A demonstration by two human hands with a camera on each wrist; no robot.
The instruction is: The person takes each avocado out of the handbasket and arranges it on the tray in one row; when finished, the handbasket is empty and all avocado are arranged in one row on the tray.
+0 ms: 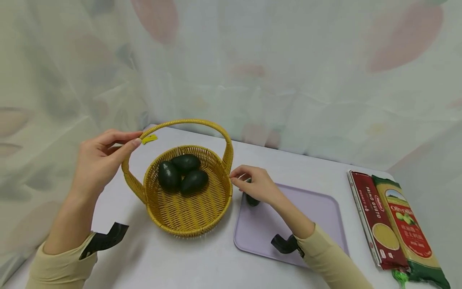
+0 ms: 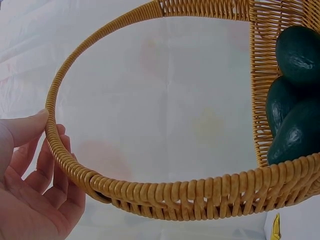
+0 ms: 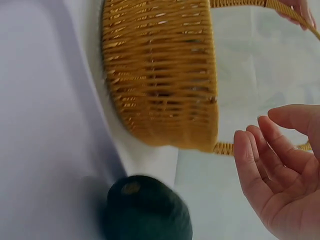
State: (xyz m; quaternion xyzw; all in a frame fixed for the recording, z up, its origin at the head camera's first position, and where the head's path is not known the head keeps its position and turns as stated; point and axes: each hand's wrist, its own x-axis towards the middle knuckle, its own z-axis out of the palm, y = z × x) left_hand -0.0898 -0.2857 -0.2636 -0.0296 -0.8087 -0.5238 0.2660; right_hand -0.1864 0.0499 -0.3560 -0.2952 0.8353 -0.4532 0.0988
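Observation:
My left hand [image 1: 95, 158] pinches the arched handle [image 1: 187, 121] of a yellow woven basket [image 1: 191, 232] on its left side; in the left wrist view the thumb and fingers of the left hand [image 2: 42, 182] meet at the handle. Three dark green avocados [image 1: 169, 176] lie together inside the basket. My right hand [image 1: 258, 184] is at the basket's right rim, its fingers loosely bent with nothing between them in the right wrist view; whether they touch the basket I cannot tell. Below that hand, another avocado [image 3: 150, 210] lies on a pale purple tray [image 1: 252, 251], partly hidden in the head view.
To the right of the tray lie a dark red spaghetti pack [image 1: 377, 224] and a green-and-gold pasta bag [image 1: 411, 224], side by side. Near the table's back left is a small yellow piece [image 1: 149, 139]. Patterned curtains [image 1: 288, 80] hang behind the white table.

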